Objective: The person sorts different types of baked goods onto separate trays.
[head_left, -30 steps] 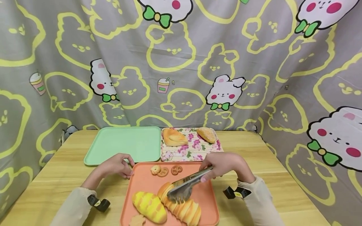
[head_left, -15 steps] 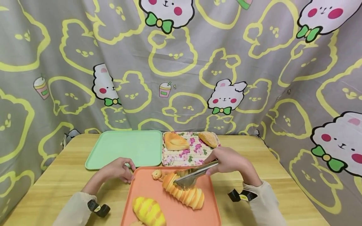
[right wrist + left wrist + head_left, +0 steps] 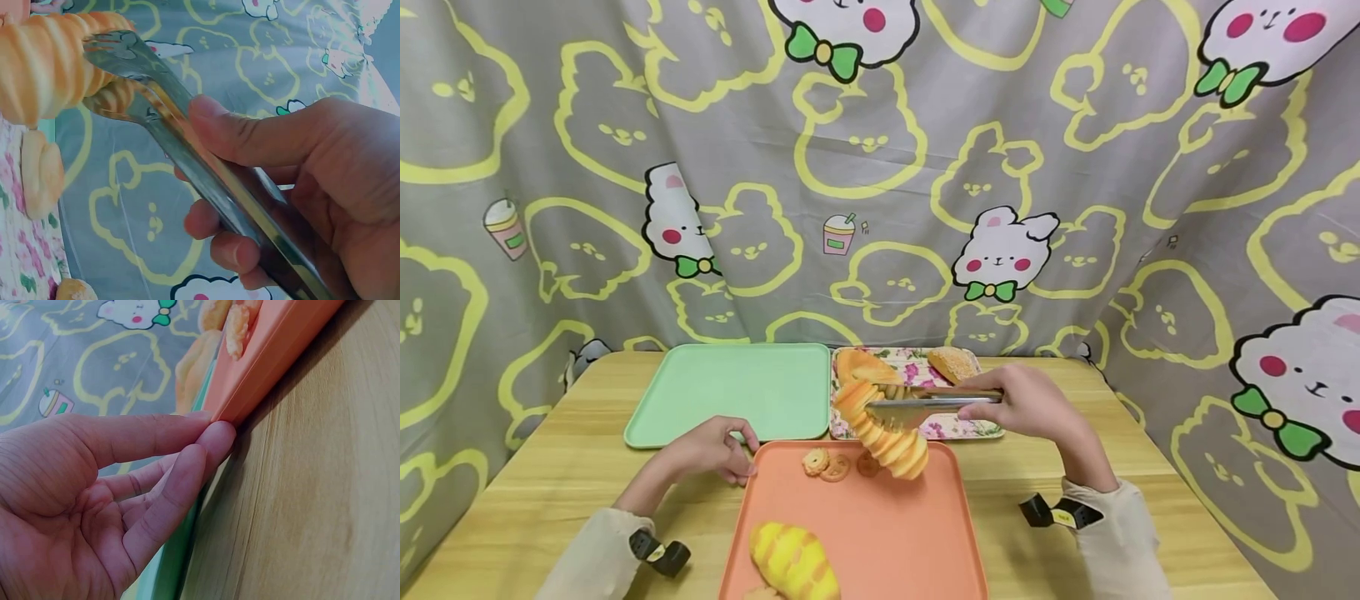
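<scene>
My right hand [image 3: 1026, 406] squeezes metal tongs [image 3: 925, 406] holding a long ridged bread [image 3: 880, 425] in the air, over the orange tray [image 3: 887, 542] and flowered tray [image 3: 955, 427]. My left hand [image 3: 711, 448], fingers loosely bent, touches the orange tray's corner on the wooden table [image 3: 550, 492]. Bunny cloth [image 3: 880, 167] hangs behind.

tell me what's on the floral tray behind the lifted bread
Two buns lie on the floral tray: a pale one and a sesame-topped one. The ridged loaf and tongs cover its middle.
</scene>
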Available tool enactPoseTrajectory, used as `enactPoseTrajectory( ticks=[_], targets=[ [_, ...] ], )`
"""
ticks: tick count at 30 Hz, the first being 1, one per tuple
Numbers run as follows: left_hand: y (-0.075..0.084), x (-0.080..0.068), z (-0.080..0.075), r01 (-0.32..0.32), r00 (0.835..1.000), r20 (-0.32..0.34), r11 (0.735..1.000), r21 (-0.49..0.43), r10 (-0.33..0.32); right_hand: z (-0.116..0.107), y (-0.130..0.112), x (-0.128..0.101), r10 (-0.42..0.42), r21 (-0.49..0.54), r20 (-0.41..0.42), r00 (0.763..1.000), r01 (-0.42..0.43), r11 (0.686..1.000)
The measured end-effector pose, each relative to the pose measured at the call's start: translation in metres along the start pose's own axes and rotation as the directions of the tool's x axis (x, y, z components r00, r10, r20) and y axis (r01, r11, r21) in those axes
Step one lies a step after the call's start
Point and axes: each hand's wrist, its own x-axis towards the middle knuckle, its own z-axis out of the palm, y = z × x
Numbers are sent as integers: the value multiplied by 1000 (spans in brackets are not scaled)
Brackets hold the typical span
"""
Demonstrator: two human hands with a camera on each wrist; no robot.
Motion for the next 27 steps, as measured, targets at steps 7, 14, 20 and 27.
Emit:
enactPoseTrajectory(
  ticks=[7, 14, 20, 27],
  targets=[
    [1, -1, 0, -16, 1000, 1, 1000, 10, 16, -7, 5, -3, 65, -51, -149, 987, -73, 996],
    [0, -1, 1, -10, 1000, -1, 1000, 13, 10, -10, 9, -7, 120, -186, -292, 949, -180, 966],
    [2, -2, 0, -2, 1000, -6, 1000, 13, 2, -6, 18, -4, 133, -273, -329, 935, -229, 934],
    [3, -1, 1, 2, 1000, -2, 1000, 4, -2, 2, 29, 2, 170, -327, -305, 937, -271, 905]
  ],
)
